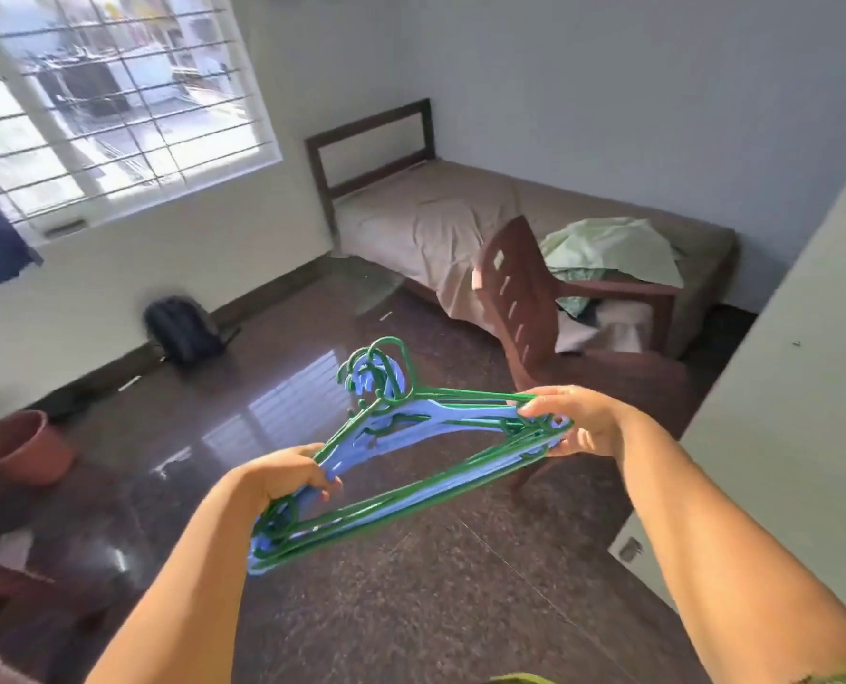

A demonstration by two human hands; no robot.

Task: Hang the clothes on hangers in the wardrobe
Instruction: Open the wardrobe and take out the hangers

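Hangers (411,456), a bundle of green and blue plastic ones stacked together, are hanging in the air between the two hands, above the dark polished floor (411,609), with their hooks bunched at the top and pointing away from the person. The bundle is slanting, its lower corner sitting towards the person on the left and its other corner rising to the right.

Going from the left, a terracotta-coloured bucket (16,451) is standing on the floor near the wall, and a dark backpack (184,330) is leaning against the wall below the barred window (115,101). The left hand (287,478) is gripping the lower left end of the bundle, its fingers curling tightly round the stacked arms. The right hand (576,419) is holding the right end, the thumb lying on top and the fingers curling underneath, so the corner is being pinched between them.

Beyond the hangers, a brown chair (524,298) is standing with its back to the person, carrying some clothes (603,328) on its seat. Behind it a bed (436,214) with a beige sheet is running along the far wall, and a pale green garment (613,249) is lying crumpled on its near end. At the right edge a pale wardrobe door (781,412) is filling the view, just beside the right forearm.
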